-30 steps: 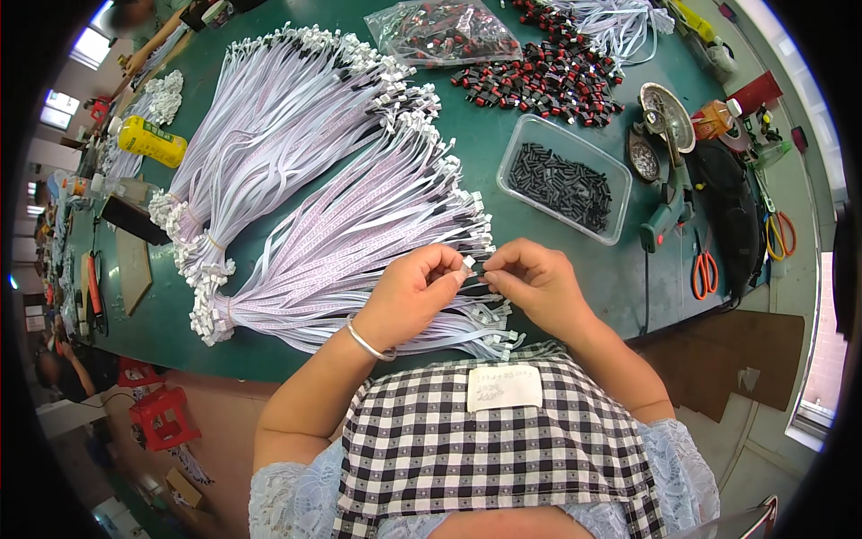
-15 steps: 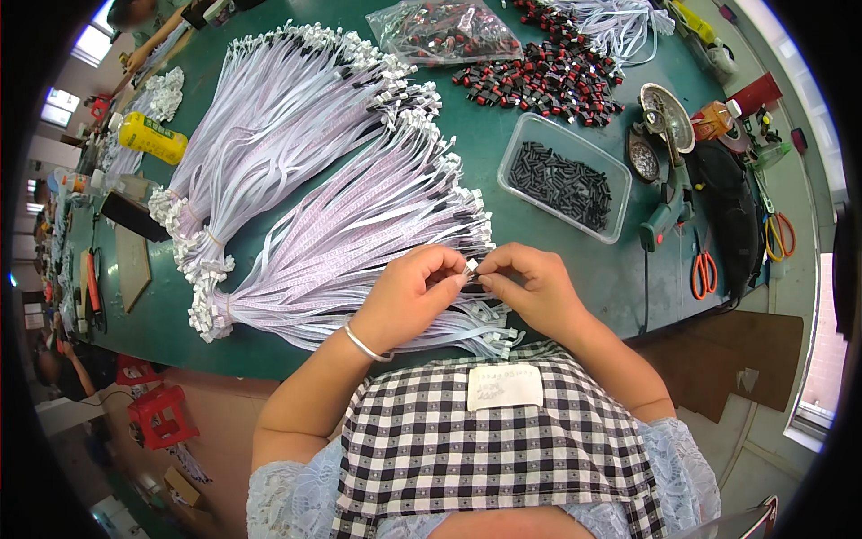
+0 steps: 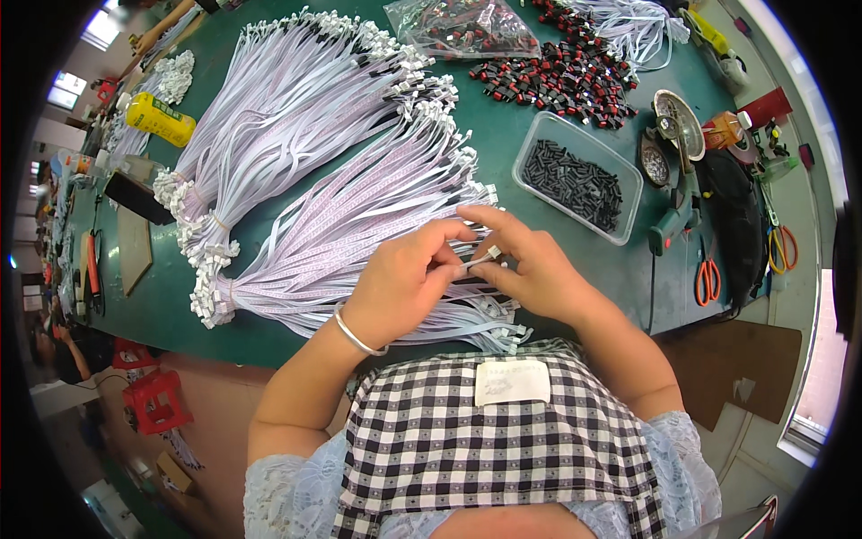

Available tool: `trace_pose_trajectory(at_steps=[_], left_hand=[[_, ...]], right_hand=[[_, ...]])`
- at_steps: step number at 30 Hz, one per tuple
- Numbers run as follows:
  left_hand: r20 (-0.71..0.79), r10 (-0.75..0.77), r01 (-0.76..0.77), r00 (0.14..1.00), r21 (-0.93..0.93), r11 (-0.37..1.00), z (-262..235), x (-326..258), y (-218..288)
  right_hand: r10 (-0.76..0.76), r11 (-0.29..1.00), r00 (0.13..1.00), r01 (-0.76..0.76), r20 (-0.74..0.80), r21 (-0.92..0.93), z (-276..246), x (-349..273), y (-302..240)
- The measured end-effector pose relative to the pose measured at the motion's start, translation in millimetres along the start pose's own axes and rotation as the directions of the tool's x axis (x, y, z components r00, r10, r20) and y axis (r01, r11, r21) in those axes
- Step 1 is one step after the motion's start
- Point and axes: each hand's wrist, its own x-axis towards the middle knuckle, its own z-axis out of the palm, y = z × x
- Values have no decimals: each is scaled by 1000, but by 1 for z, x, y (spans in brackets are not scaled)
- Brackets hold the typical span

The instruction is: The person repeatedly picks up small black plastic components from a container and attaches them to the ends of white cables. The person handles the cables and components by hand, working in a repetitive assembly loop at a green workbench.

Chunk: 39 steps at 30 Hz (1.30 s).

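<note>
Over the near bundle of white flat cables, my left hand is closed in a pinch on one cable, whose small white connector sticks out to the right. My right hand is beside that connector. Its index finger reaches left above the connector and its thumb is below, with a gap between them; the connector seems to lie against the fingers without a firm grip. Loose connector ends of the bundle, some with black sleeves, surround both hands.
A clear plastic box of short black tubes stands right of my hands. Behind it are a pile of red-and-black connectors and a plastic bag. A green glue gun and orange scissors lie right. A yellow bottle is at far left.
My right index finger and thumb have moved apart from their pinch at the connector. The connector now points to the right, out from my left fingers. The view has shifted slightly.
</note>
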Motion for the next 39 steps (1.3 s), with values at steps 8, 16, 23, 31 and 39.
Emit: trace_pose_trajectory(at_steps=[8,16,23,31,39], left_hand=[[-142,296,-200,945,466,862,5,21,-13],[-116,379,-244,918,588,771,20,13,-14],[42,417,-335,908,670,663,29,7,-8],[78,373,-327,925,665,672,31,8,-5],[-11,279,-267,960,259,928,22,4,7]], right_hand=[[-52,931,979,-25,-198,-365,-74,2,-4],[18,585,1000,9,24,-811,-131,-11,32],[39,643,997,20,59,-766,-125,-7,52],[-71,588,997,22,-24,-809,-123,-12,46],[-291,557,937,332,196,-761,-90,-23,-14]])
